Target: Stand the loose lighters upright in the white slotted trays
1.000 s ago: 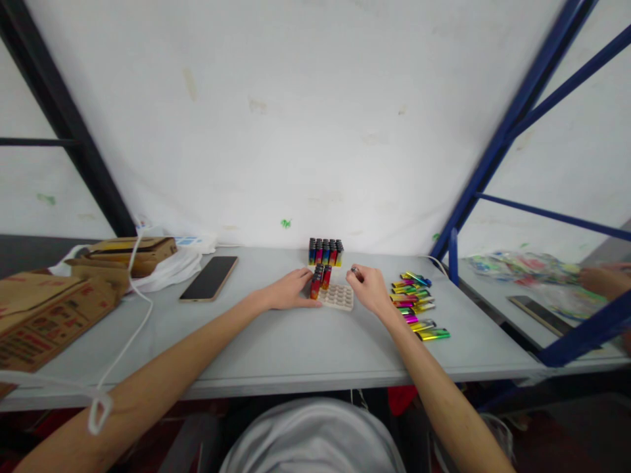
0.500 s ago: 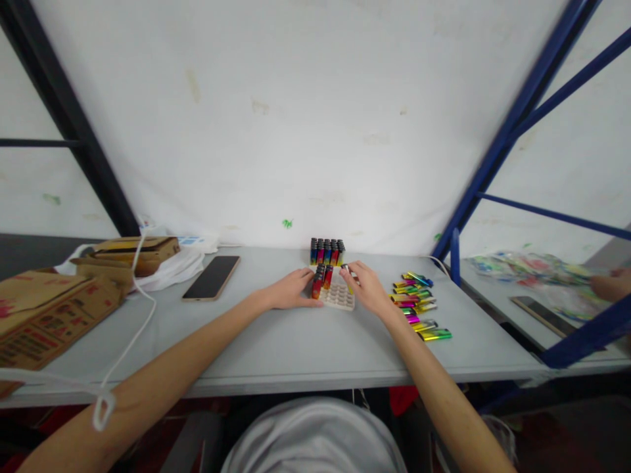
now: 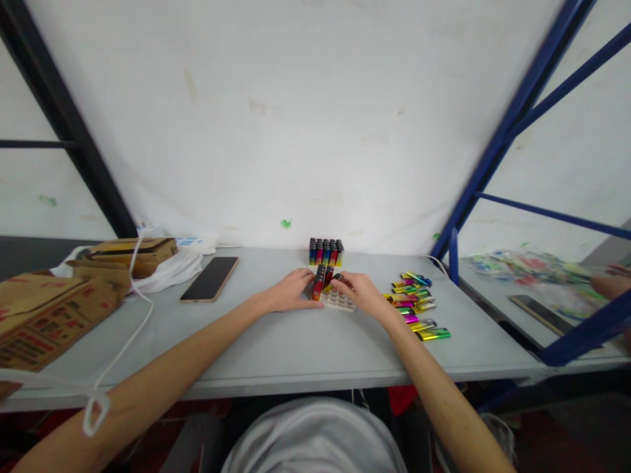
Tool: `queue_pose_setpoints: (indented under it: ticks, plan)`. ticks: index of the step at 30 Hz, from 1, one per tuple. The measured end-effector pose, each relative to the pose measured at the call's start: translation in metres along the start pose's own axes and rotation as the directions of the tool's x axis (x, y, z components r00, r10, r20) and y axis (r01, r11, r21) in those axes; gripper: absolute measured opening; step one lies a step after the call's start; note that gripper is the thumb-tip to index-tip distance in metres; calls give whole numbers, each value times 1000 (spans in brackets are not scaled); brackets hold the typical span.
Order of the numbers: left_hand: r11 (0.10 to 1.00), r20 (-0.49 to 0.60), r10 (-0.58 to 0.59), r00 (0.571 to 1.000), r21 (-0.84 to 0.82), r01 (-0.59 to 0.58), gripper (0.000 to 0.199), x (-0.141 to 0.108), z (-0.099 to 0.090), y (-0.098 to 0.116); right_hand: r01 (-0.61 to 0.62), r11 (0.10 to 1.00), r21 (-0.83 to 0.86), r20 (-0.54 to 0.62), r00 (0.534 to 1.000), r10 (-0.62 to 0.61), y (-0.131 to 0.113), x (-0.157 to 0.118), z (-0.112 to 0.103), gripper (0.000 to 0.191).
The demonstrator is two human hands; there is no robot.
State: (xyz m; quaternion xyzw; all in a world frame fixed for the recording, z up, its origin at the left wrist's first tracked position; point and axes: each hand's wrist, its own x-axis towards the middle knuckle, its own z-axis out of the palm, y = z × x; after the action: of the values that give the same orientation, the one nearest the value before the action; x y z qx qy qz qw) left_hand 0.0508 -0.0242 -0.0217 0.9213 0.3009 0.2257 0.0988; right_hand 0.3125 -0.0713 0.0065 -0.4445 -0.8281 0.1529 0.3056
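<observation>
In front of me a white tray with rows of small holes lies on the grey table. Several red lighters with black tops stand upright in its left part. My left hand grips the tray's left end, thumb at the near corner and fingers towards the far one. Above the tray, my right hand pinches a lighter whose dark top shows by the fingertips; its lower part is mostly hidden. Behind the tray stands a block of upright lighters with black tops.
Shiny coloured lighters lie in a pile on the right. At left are a phone, cardboard boxes and a white cable. A blue metal frame rises on the right; another person's hand is beyond it.
My right hand has moved a little left over the tray with the lighter, closer to the standing red ones. My left hand stays at the tray's left end.
</observation>
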Motion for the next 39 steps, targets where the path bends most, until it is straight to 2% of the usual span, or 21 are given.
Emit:
queue_pose_setpoints:
  ticks: [6, 11, 14, 19, 23, 25, 27, 32, 34, 36, 39]
  plan:
    - [999, -18, -11, 1000, -34, 10, 70, 2, 2, 4, -33, 999, -22, 85, 996, 34, 5, 2, 6, 29]
    - [999, -13, -5, 1000, -36, 5, 68, 2, 2, 9, 21, 985, -169, 18, 1000, -18, 11, 6, 18, 19]
    - [999, -2, 4, 1000, -42, -4, 67, 3, 3, 12, 33, 972, -233, 27, 999, -27, 9, 6, 20, 23]
    - [998, -21, 3, 1000, -55, -4, 66, 4, 5, 12, 16, 985, -174, 125, 992, 6, 2, 4, 4, 36]
    - [998, -42, 17, 999, -67, -20, 65, 3, 4, 8, -40, 985, -170, 132, 989, 63, 8, -1, -28, 37]
    - [998, -37, 19, 999, -54, -21, 65, 3, 3, 5, -69, 976, -208, 114, 989, 94, 20, -7, -50, 34]
    - [999, -32, 13, 999, -29, -14, 66, 2, 1, 1, -150, 957, -250, 108, 978, 181, 39, -16, -74, 31]
    - [1000, -45, -7, 999, 25, 9, 68, -1, -3, -7, -373, 831, -413, -1, 912, 409, 111, -50, -122, 38]
    - [999, -50, -11, 999, 32, 13, 68, -1, -3, -9, -426, 783, -453, -66, 892, 447, 139, -60, -133, 46]
    - [999, -50, -8, 999, 33, 10, 66, 0, -2, -9, -501, 726, -470, -120, 852, 510, 160, -65, -139, 55]
    - [1000, -46, -6, 999, 30, 7, 62, 0, -1, -9, -587, 654, -477, -141, 786, 602, 175, -61, -137, 62]
